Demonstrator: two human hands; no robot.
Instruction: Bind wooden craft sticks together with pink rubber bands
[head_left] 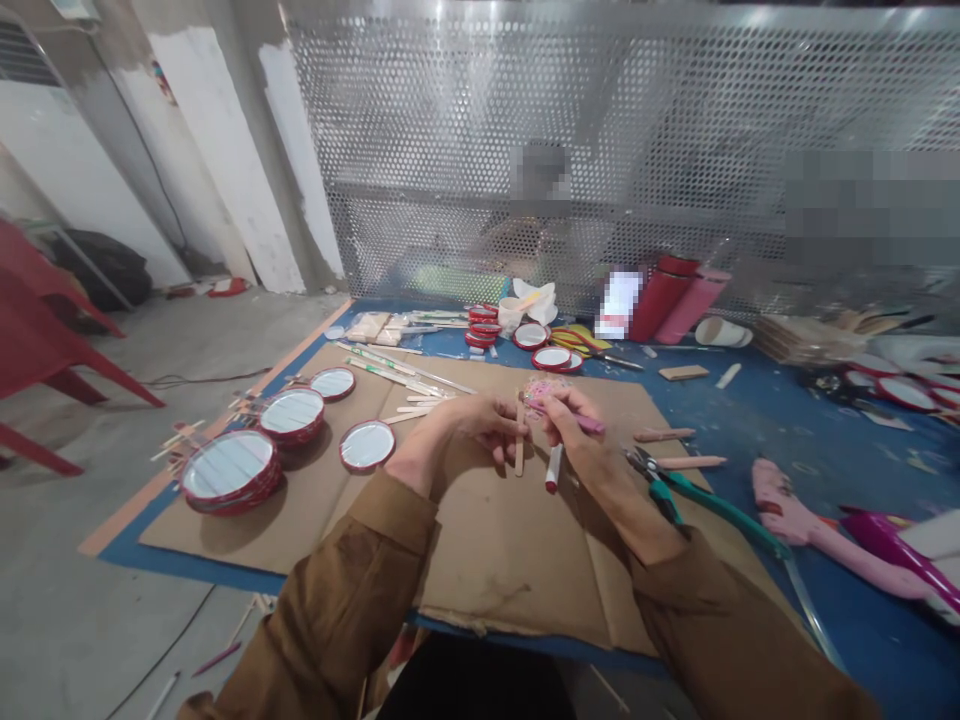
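Note:
In my left hand (487, 422) I pinch a flat wooden craft stick (520, 455), held upright over the cardboard sheet (495, 560). My right hand (576, 418) grips a pink-purple pen-like tool (589, 423), its tip close to the stick's upper part. Just beyond both hands lies a small heap of colourful rubber bands (546, 386), partly hidden by my fingers. A white marker with a dark red end (553, 470) rests on the cardboard between my hands. Several loose craft sticks (420, 403) lie left of my left hand, near a round red-rimmed disc (367, 445).
Stacks of red-rimmed discs with sticks (229, 470) stand at left. To the right lie green-handled pliers (660, 490) and a pink glue gun (795, 510). Along the back are a phone (621, 303), a red bottle (664, 300) and a perforated metal panel (420, 130).

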